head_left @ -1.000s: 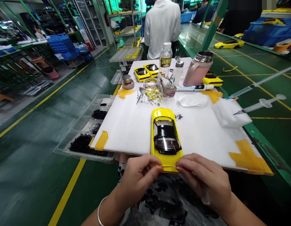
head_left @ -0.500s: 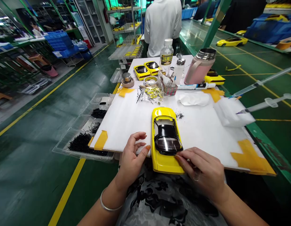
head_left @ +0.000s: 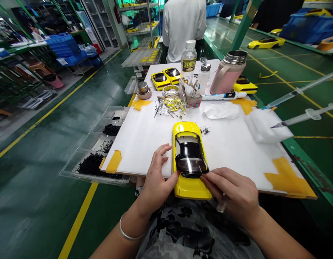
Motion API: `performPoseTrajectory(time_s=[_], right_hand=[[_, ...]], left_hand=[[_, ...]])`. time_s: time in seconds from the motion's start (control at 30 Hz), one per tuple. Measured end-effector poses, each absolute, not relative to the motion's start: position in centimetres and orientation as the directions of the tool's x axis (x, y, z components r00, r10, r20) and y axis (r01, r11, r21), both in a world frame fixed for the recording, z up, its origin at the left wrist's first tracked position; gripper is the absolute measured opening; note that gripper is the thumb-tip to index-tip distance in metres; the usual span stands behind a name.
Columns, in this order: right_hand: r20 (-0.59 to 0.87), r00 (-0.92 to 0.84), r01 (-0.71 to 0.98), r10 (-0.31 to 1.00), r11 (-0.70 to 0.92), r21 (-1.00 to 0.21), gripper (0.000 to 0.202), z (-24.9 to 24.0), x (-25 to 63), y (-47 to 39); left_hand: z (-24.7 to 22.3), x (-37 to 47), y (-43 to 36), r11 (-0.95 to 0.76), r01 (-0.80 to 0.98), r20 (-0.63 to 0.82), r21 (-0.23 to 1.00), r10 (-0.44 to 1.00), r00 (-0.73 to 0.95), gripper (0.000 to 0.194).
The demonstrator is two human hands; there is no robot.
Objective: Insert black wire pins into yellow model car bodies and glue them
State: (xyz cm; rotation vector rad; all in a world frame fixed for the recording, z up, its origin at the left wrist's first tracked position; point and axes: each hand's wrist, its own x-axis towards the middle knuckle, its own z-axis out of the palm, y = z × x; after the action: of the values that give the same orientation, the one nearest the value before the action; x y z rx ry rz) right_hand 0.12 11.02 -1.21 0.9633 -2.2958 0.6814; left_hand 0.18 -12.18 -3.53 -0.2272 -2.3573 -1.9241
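Observation:
A yellow model car body (head_left: pixel 193 189) with a black roof and a dark clear windshield lies lengthwise at the near edge of the white work board (head_left: pixel 144 144). My left hand (head_left: pixel 159 180) is beside its left flank, fingers apart and thumb tip against the body near the windshield. On the other side, my right hand (head_left: pixel 233 194) has thumb and fingers pinched at the windshield's lower right corner. A clear plastic end (head_left: pixel 222 203) sticks out beneath that hand; the rest of it is hidden, so its kind cannot be made out. Tiny black bits (head_left: pixel 205 131) are scattered beyond the car.
A compartment tray of black parts (head_left: pixel 91 163) lies at left. Farther back are a parts bag (head_left: pixel 173 104), a bottle (head_left: pixel 189 59), a pink flask (head_left: pixel 228 73) and a marker (head_left: pixel 224 96). Syringes (head_left: pixel 309 116) stick in white foam (head_left: pixel 263 126) at right. A person (head_left: pixel 184 28) stands ahead.
My left hand has moved right and its thumb has come against the car's side. My right hand keeps its pinch at the windshield corner, and the clear end beneath it shows more.

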Motion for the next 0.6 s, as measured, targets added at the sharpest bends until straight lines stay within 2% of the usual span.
performPoseTrajectory(time_s=[0.13, 0.37, 0.6], right_hand=[[0.653, -0.605, -0.742, -0.455, 0.619, -0.256, 0.02, -1.3, 0.1, 11.0], [0.645, -0.65, -0.704, -0.401, 0.636, -0.315, 0.02, -1.3, 0.3, 11.9], [0.601, -0.653, -0.728, -0.461, 0.602, -0.329, 0.02, -1.4, 0.5, 12.4]], left_hand=[[-2.5, -0.2, -11.4, 0.265, 0.16, 0.145, 0.951, 0.075, -0.987, 0.072], [-2.0, -0.5, -11.0, 0.284, 0.134, 0.119, 0.949, 0.07, -0.99, 0.075], [-2.0, -0.8, -10.8, 0.257, 0.123, 0.111, 0.959, 0.063, -0.992, 0.076]])
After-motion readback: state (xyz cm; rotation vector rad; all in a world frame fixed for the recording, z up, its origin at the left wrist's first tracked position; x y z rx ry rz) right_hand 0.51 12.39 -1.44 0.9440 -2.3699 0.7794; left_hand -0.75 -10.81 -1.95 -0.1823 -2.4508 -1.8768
